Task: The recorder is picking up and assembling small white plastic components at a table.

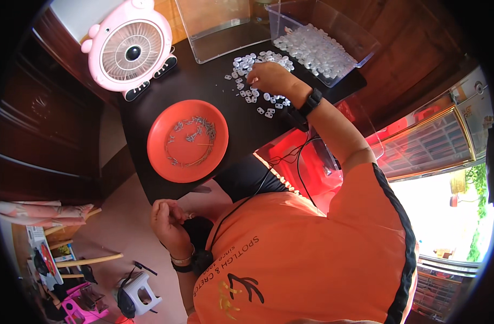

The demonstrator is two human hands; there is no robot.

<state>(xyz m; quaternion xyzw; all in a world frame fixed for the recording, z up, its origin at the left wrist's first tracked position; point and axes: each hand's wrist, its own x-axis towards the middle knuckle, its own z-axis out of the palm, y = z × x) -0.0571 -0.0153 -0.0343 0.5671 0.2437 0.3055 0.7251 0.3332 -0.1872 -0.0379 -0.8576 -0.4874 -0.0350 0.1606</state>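
Note:
My right hand [276, 79] reaches over a spread of small white plastic pieces [247, 60] on the dark table. Its fingers are bent down and pressed together among the pieces; whatever they pinch is hidden. Several of these pieces are oval, others squarish with dark holes. My left hand [169, 222] is drawn in near the table's front edge, close to my body, with its fingers curled in. What it holds, if anything, I cannot make out. Between the hands sits a round orange-red basin [159, 141] with many small metal screws [206, 129] scattered inside.
A clear plastic bin [360, 56] full of white pieces stands at the back right. Beside it lies a clear lid or tray [203, 56]. A pink fan [104, 65] stands at the back left of the table [136, 162]. Black cables [282, 158] hang past my body.

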